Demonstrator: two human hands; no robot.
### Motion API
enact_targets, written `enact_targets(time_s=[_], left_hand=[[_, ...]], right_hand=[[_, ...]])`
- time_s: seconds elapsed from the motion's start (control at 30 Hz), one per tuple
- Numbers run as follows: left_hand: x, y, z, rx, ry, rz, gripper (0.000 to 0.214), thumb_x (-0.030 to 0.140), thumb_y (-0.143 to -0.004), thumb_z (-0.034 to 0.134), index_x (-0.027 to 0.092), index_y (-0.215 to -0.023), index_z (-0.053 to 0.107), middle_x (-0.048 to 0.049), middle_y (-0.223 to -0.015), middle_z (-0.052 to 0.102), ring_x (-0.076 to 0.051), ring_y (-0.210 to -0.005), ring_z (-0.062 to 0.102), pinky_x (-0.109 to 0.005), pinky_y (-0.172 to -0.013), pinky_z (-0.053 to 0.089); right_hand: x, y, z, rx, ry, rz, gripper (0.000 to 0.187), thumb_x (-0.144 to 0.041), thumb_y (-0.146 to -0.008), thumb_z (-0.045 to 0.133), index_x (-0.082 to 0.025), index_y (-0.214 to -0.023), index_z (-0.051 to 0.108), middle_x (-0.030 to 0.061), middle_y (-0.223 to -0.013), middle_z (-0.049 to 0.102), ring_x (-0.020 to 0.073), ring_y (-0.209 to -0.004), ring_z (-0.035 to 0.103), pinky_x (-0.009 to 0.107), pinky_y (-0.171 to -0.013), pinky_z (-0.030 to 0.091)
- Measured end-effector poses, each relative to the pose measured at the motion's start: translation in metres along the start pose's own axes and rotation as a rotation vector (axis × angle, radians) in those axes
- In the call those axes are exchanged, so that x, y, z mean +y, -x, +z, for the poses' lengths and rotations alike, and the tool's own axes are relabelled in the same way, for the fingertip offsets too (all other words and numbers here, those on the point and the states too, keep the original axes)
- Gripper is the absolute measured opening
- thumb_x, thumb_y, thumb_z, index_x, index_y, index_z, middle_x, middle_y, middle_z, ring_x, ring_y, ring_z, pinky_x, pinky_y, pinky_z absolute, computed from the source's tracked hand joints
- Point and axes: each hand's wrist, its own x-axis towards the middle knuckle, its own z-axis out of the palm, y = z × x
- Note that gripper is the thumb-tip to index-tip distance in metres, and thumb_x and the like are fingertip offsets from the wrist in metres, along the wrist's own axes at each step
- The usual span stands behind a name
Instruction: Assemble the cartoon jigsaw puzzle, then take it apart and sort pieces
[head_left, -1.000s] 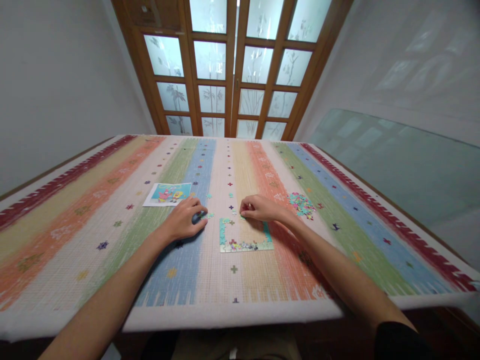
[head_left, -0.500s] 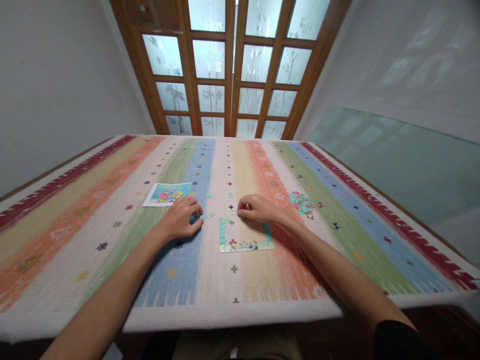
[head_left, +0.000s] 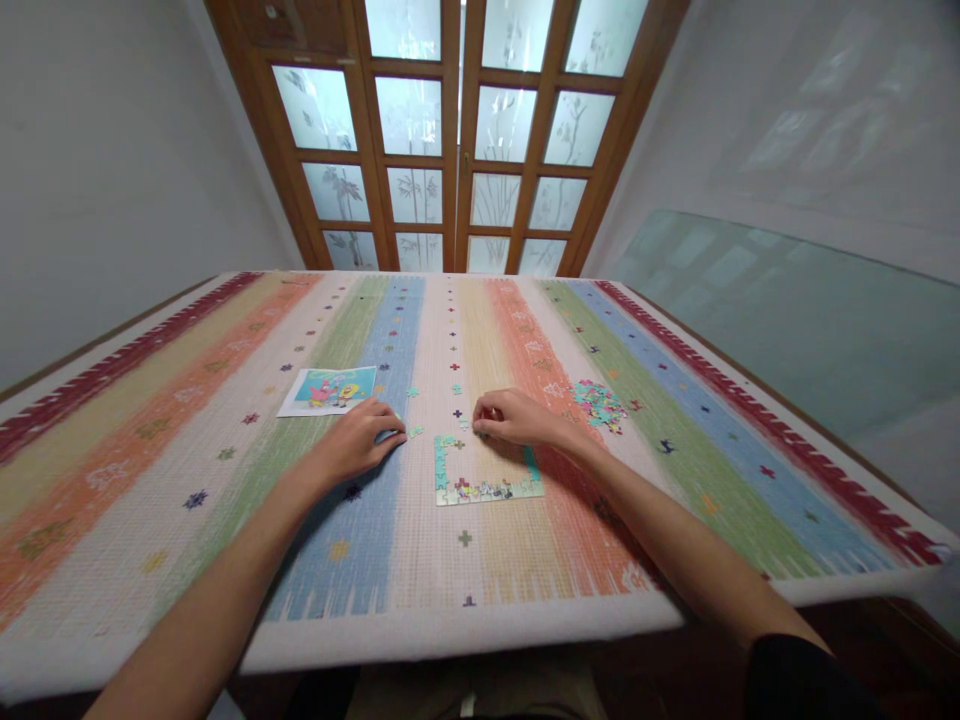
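Observation:
A partly joined jigsaw border lies on the striped tablecloth in front of me. My right hand rests at the border's upper right, fingers curled in a pinch on a small puzzle piece. To the left of the border my left hand lies on the cloth with fingers bent, its tips beside a few loose teal pieces. What sits under its fingers is hidden.
A printed reference picture lies beyond my left hand. A heap of loose puzzle pieces sits to the right of my right hand. Wooden glass-paned doors stand behind the table; a glass sheet leans at the right.
Both hands stay almost in place; my right hand shifted slightly left along the border's top edge. The view tilted a little.

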Motion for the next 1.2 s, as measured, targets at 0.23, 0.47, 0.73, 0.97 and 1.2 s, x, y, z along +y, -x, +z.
enact_targets(time_s=[0.23,0.47,0.73,0.97,1.2], left_hand=[[0.005,-0.002,0.005,0.080,0.182,-0.182,0.011,0.027,-0.083,0.066,0.022,-0.093,0.067,-0.0076,-0.095,0.072,-0.025,-0.089,0.063,-0.041,-0.084,0.049],[0.014,-0.007,0.009,0.116,0.458,-0.251,0.016,0.029,-0.081,0.063,0.020,-0.094,0.065,-0.0029,-0.081,0.067,-0.018,-0.074,0.060,-0.034,-0.073,0.050],[0.047,-0.019,0.019,0.146,0.775,-0.169,0.018,0.032,-0.084,0.068,0.017,-0.094,0.064,-0.0056,-0.089,0.068,-0.017,-0.081,0.063,-0.033,-0.079,0.053],[0.061,-0.022,0.028,0.227,0.852,-0.175,0.021,0.033,-0.083,0.072,0.018,-0.093,0.063,-0.0051,-0.089,0.068,-0.018,-0.081,0.065,-0.033,-0.078,0.055],[0.049,-0.017,0.023,0.232,0.411,-0.024,0.012,0.029,-0.092,0.062,0.019,-0.093,0.069,-0.0056,-0.092,0.070,-0.019,-0.085,0.064,-0.035,-0.081,0.053]], right_hand=[[0.001,0.000,0.004,0.039,-0.011,0.003,0.013,-0.017,-0.092,0.062,-0.018,-0.099,0.073,0.0078,-0.086,0.073,0.0183,-0.075,0.063,0.031,-0.072,0.046],[0.002,0.002,0.004,0.066,-0.034,0.006,0.012,-0.016,-0.091,0.063,-0.018,-0.098,0.073,0.0069,-0.086,0.072,0.0173,-0.074,0.061,0.031,-0.071,0.046],[-0.023,0.004,0.020,0.098,-0.370,-0.093,0.011,-0.024,-0.089,0.069,-0.019,-0.099,0.071,0.0041,-0.095,0.071,0.0125,-0.069,0.055,0.028,-0.067,0.044],[-0.028,0.004,0.032,0.147,-0.558,-0.059,0.011,-0.025,-0.088,0.069,-0.018,-0.097,0.068,0.0038,-0.092,0.071,0.0111,-0.064,0.052,0.027,-0.059,0.040],[-0.018,0.001,0.032,0.200,-0.359,-0.028,0.015,-0.017,-0.087,0.067,-0.018,-0.097,0.079,0.0053,-0.088,0.076,0.0143,-0.068,0.057,0.029,-0.068,0.043]])
